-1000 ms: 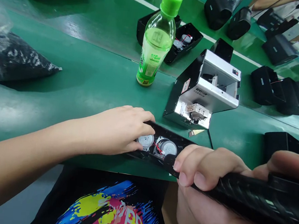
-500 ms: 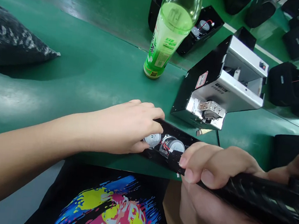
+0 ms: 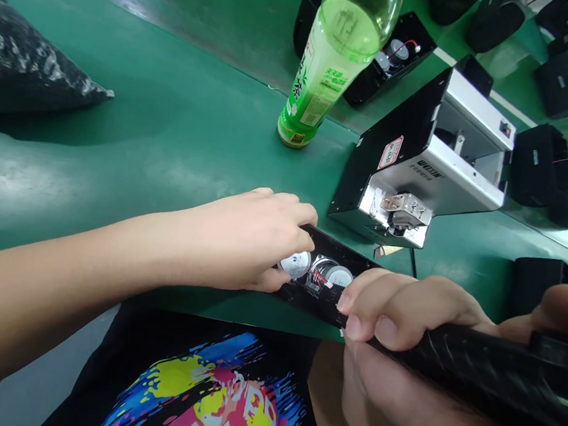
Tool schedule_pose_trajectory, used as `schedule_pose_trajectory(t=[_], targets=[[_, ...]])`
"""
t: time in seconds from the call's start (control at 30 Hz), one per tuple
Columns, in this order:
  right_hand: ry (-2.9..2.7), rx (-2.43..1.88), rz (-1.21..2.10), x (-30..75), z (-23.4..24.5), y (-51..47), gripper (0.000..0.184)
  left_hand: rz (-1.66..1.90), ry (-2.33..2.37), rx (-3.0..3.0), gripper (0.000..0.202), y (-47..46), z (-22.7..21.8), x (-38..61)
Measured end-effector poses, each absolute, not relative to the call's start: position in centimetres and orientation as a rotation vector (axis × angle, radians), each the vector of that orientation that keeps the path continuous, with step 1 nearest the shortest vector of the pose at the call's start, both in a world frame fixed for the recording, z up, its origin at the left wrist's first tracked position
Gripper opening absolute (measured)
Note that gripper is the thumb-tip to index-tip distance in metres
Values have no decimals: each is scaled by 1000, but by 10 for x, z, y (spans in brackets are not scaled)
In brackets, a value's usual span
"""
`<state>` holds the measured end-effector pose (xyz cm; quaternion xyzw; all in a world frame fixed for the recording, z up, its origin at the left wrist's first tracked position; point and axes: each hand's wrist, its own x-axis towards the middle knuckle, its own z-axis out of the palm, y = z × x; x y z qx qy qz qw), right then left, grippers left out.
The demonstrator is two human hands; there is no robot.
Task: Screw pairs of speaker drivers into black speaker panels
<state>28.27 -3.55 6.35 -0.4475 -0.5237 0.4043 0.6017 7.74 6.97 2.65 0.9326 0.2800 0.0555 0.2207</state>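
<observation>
My left hand (image 3: pixel 241 239) rests on the left end of a long black speaker housing (image 3: pixel 314 293) at the near edge of the green bench, fingers curled over its rim and thumb beside a round silver speaker magnet (image 3: pixel 295 264). A second magnet (image 3: pixel 339 276) with red wires sits just to the right. My right hand (image 3: pixel 403 331) is wrapped around a black ribbed tool handle (image 3: pixel 489 380) close to the camera, its front end hidden behind my fingers over the housing.
A green tea bottle (image 3: pixel 332 57) stands behind the housing. A grey and black screw feeder box (image 3: pixel 427 163) sits to the right. Other black housings (image 3: pixel 554 169) lie along the back. A black plastic bag (image 3: pixel 21 74) lies at far left.
The view has shifted closer and lower, so the bottle cap has left the frame. My hands keep their grip on the housing and the tool, hardly moving relative to each other.
</observation>
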Motion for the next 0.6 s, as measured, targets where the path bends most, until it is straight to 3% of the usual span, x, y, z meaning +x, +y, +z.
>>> schedule_pose_trajectory(t=[0.1,0.37,0.6], targets=[[-1111,-1017,916,281,64,-36,7,130,779,2578,28,70,28,78],[-1367,-1089,980,289,73,-30,31,111,785,2595,27,67,30,78],[-1392,-993,866,277,59,-40,23,84,778,2634,21,66,31,79]])
